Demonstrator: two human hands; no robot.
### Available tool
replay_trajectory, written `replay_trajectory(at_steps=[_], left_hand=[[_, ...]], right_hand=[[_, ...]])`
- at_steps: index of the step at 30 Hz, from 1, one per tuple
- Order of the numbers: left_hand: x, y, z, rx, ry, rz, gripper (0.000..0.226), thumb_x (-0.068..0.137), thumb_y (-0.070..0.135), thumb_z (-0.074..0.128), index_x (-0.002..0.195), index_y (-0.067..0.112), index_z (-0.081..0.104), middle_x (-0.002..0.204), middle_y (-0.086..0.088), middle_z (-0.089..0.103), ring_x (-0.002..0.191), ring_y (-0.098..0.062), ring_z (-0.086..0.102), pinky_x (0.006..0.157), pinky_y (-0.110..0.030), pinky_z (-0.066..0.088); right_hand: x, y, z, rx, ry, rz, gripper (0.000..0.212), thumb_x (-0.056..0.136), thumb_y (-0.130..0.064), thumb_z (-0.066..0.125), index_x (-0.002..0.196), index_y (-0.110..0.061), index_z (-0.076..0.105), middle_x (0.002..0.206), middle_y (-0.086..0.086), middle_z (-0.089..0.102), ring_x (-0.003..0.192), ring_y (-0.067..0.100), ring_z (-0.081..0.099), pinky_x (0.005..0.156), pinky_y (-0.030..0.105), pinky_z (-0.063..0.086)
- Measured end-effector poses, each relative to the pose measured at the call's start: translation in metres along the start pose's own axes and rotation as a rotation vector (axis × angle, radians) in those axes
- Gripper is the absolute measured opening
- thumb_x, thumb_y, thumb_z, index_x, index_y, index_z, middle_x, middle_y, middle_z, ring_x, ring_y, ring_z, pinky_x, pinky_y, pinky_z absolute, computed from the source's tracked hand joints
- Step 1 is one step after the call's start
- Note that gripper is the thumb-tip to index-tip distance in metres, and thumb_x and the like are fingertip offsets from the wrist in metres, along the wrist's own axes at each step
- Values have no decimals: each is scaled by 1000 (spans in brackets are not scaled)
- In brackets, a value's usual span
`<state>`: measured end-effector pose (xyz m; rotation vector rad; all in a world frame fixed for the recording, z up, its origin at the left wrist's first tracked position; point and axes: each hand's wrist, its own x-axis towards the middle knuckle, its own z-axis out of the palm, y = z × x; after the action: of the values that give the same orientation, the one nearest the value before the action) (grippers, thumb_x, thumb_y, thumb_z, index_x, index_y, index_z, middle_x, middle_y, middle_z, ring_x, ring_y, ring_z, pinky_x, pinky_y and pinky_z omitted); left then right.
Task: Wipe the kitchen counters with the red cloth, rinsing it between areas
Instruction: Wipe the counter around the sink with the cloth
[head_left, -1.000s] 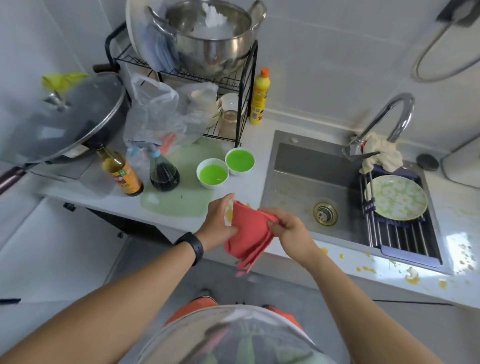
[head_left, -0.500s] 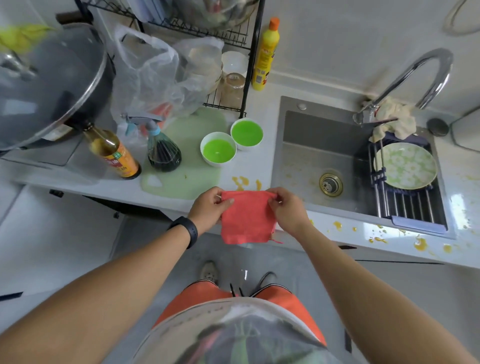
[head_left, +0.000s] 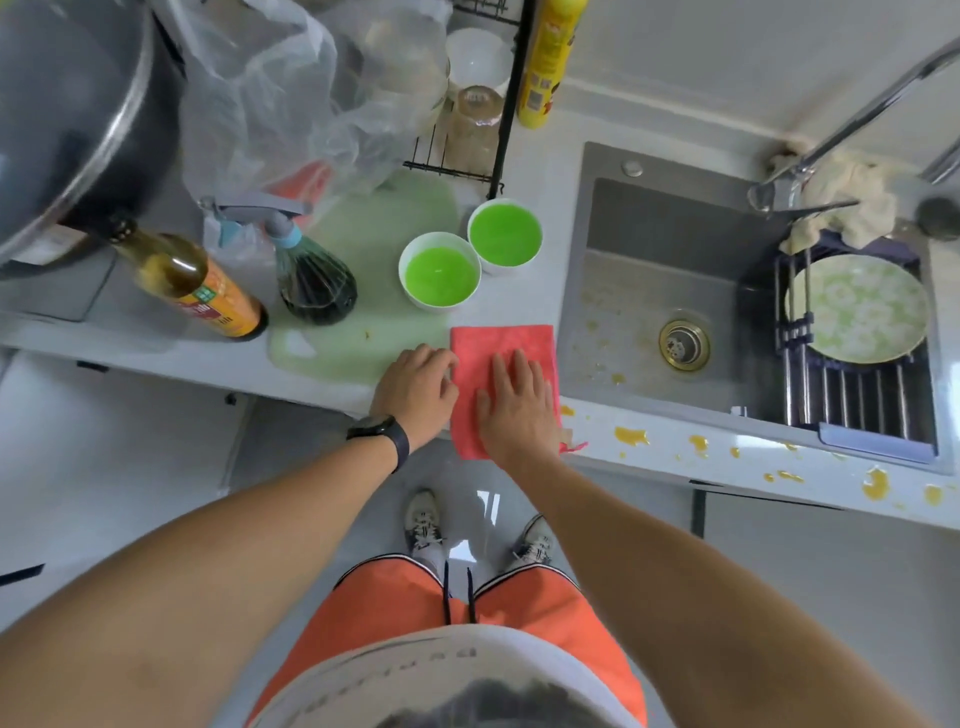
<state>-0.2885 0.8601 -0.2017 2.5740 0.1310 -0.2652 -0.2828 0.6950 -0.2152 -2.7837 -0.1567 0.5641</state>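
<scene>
Two hands meet on the red cloth (head_left: 501, 345), a soft, fuzzy rectangle spread flat on the pale, smooth counter (head_left: 156, 345) just left of the sink (head_left: 649, 270), its near end hanging past the counter's front edge. The right hand (head_left: 517, 410) lies palm-down on it with fingers straight and slightly spread, gripping nothing. The left hand (head_left: 415, 389) rests at the cloth's left edge, fingers bent at that edge; whether they pinch it cannot be told. Behind the cloth stand two round white bowls (head_left: 440, 271) of bright green liquid beside a pale green cutting board (head_left: 363, 249). Yellow splatters (head_left: 631, 435) dot the counter's front strip by the grey steel sink.
</scene>
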Motion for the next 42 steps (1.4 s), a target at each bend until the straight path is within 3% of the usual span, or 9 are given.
replay_trajectory(at_steps=[4, 9, 22, 34, 36, 37, 38, 40, 42], left_hand=[[18, -27, 8, 215, 71, 231, 39, 86, 23, 48, 118, 13, 66, 111, -9, 61, 99, -35, 56, 85, -49, 52], [30, -51, 16, 342, 124, 402, 34, 86, 23, 56, 116, 10, 65, 119, -13, 60, 106, -37, 54, 96, -49, 46], [32, -56, 21, 331, 163, 371, 40, 77, 27, 64, 114, 13, 64, 122, -9, 61, 104, -33, 46, 90, -47, 40], [25, -52, 19, 423, 136, 347, 36, 84, 32, 49, 116, 15, 57, 123, -9, 54, 104, -35, 48, 87, -49, 40], [25, -50, 18, 401, 124, 330, 34, 86, 32, 48, 114, 14, 54, 124, -9, 54, 105, -35, 49, 89, -49, 41], [24, -51, 18, 379, 129, 327, 32, 87, 32, 48, 113, 14, 53, 123, -10, 54, 105, -35, 50, 89, -50, 42], [25, -52, 18, 355, 141, 323, 29, 90, 31, 47, 112, 14, 52, 121, -10, 54, 104, -36, 50, 89, -50, 42], [27, -57, 20, 291, 187, 308, 26, 95, 31, 45, 112, 14, 53, 118, -10, 55, 102, -35, 49, 89, -50, 42], [30, -60, 21, 239, 224, 289, 25, 96, 30, 43, 112, 14, 54, 116, -10, 55, 102, -35, 49, 89, -50, 41]], right_hand=[[14, 0, 23, -109, 58, -7, 68, 105, -49, 26, 166, -21, 12, 173, 11, 8, 160, 33, 5, 129, 49, 2], [36, 7, 24, -150, 173, -70, 71, 100, -48, 34, 165, -20, 23, 172, 14, 15, 159, 35, 11, 128, 53, 5], [63, 4, 22, -189, 199, -86, 73, 99, -49, 32, 165, -21, 20, 172, 14, 12, 159, 35, 7, 128, 53, 3], [14, -4, 44, -161, 155, -70, 69, 104, -51, 19, 166, -22, 8, 173, 13, 1, 160, 33, -2, 128, 50, -5], [-3, -10, 47, -143, 126, -34, 68, 105, -50, 27, 165, -20, 16, 170, 16, 14, 157, 36, 10, 128, 51, 1], [-8, -13, 46, -138, 169, -27, 65, 103, -48, 34, 160, -17, 30, 161, 19, 32, 148, 39, 28, 124, 54, 14], [-9, -16, 45, -145, 250, -36, 59, 100, -47, 42, 150, -14, 45, 143, 20, 48, 131, 40, 44, 114, 54, 29], [1, -24, 46, -169, 364, -49, 50, 95, -46, 49, 130, -12, 58, 119, 17, 56, 109, 39, 52, 97, 51, 39], [11, -29, 50, -160, 371, -57, 56, 96, -47, 44, 138, -13, 56, 134, 18, 55, 128, 39, 48, 109, 53, 35]])
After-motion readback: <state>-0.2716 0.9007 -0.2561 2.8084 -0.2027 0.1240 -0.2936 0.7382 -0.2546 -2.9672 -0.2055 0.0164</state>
